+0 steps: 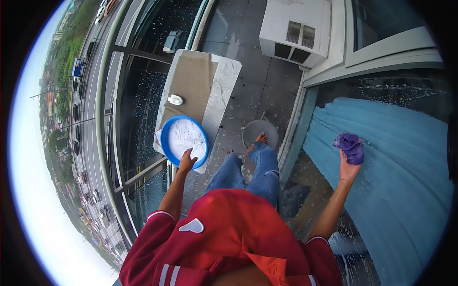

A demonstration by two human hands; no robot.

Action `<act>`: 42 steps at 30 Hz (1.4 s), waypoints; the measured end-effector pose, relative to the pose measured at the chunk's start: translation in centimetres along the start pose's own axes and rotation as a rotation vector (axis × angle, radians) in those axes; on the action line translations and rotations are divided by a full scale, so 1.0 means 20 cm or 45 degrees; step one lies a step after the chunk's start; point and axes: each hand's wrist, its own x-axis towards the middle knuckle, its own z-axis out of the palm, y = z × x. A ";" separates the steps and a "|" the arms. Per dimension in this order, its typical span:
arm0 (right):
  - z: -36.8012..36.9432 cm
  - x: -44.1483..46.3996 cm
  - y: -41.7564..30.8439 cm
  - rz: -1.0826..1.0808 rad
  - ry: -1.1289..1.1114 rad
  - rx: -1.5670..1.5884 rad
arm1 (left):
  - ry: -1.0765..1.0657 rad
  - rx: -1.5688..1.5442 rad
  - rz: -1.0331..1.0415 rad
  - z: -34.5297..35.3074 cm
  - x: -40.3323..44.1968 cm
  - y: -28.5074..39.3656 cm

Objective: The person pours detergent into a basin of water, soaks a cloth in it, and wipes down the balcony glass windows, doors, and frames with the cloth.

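My right hand (349,169) holds a bunched purple cloth (350,147) against a large glass pane (400,157) streaked with soap. On the left, my left hand (187,161) hangs over the near rim of a round blue basin (206,151), its fingers apart and nothing in them. White foam with bubbles (185,136) fills the basin. The basin stands at the near end of a table (224,78) partly covered by a beige cloth (191,78). Behind the basin a small white object (175,99) lies on that cloth.
A round grey stool (260,129) is by my bare feet, one foot on it. A white air-conditioner box (298,28) stands at the far right. A metal railing (101,95) with glass runs along the left, above a road with vehicles. The tiled floor (243,90) looks wet.
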 end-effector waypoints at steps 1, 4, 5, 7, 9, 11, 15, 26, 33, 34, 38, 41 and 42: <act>0.04 0.01 0.01 -0.033 -0.029 -0.025 | -0.016 -0.005 -0.067 0.03 0.00 -0.06; 0.04 0.11 0.07 -0.136 -0.092 -0.151 | -0.010 0.024 -0.139 0.16 0.09 -0.31; 0.04 0.17 0.11 -0.148 -0.083 -0.156 | -0.005 0.031 -0.151 0.21 0.15 -0.34; 0.08 0.32 0.27 -0.062 -0.280 -0.256 | -0.005 0.068 -0.208 0.31 0.31 -0.49; 0.19 0.46 0.51 -0.008 -0.385 -0.434 | 0.058 0.107 -0.170 0.40 0.46 -0.62; 0.22 0.63 0.81 0.234 -0.735 -0.339 | -0.047 0.311 -0.312 0.42 0.59 -0.62; 0.47 0.58 1.60 0.479 -1.222 -0.519 | 0.120 0.630 -0.158 0.56 0.91 -1.00; 0.55 -0.59 3.61 -1.207 -1.991 -2.076 | 0.952 -0.057 0.544 0.40 0.70 -1.25; 0.36 -0.51 3.93 -0.363 -1.404 -2.809 | 0.493 0.341 0.565 0.63 0.83 -1.38; 0.20 -0.55 4.12 -1.376 -0.954 -2.501 | 0.725 0.557 1.042 0.75 1.00 -1.54; 0.43 -0.64 3.87 0.090 -0.973 -1.652 | 0.558 -0.191 0.691 0.72 1.11 -1.43; 0.46 -0.57 3.42 0.711 -1.104 -0.992 | 0.593 -0.676 1.224 0.34 0.89 -0.84; 0.49 -0.80 3.03 0.385 -1.039 -0.777 | 0.378 -0.545 1.097 0.19 0.71 -0.54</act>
